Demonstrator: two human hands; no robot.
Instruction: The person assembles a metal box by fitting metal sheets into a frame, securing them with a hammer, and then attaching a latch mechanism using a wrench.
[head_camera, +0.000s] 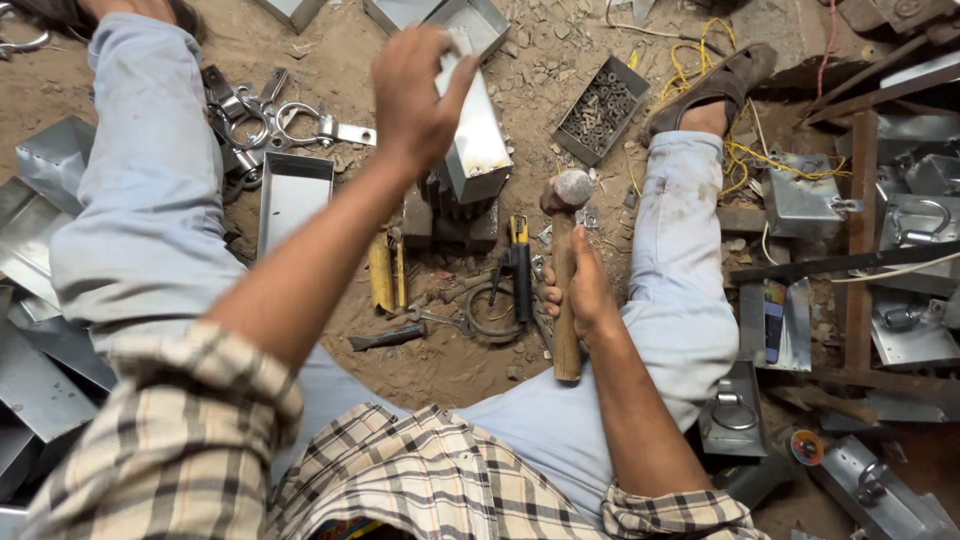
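My left hand (415, 95) grips the top end of a long sheet-metal box (475, 140) that stands tilted on a dark metal block (445, 215) on the dirt floor between my legs. My right hand (580, 290) is closed around the wooden handle of a hammer (565, 270), whose worn steel head points away from me, just right of the box. The hammer head hangs close to the box's lower end without touching it.
A small tray of bolts (600, 110) lies beyond the hammer. An open metal tray (292, 195), hasps and rings (270, 125), a chisel (388, 338) and pliers (520, 265) lie on the floor. Finished metal boxes (900, 230) pile up right, sheet offcuts (40, 350) left.
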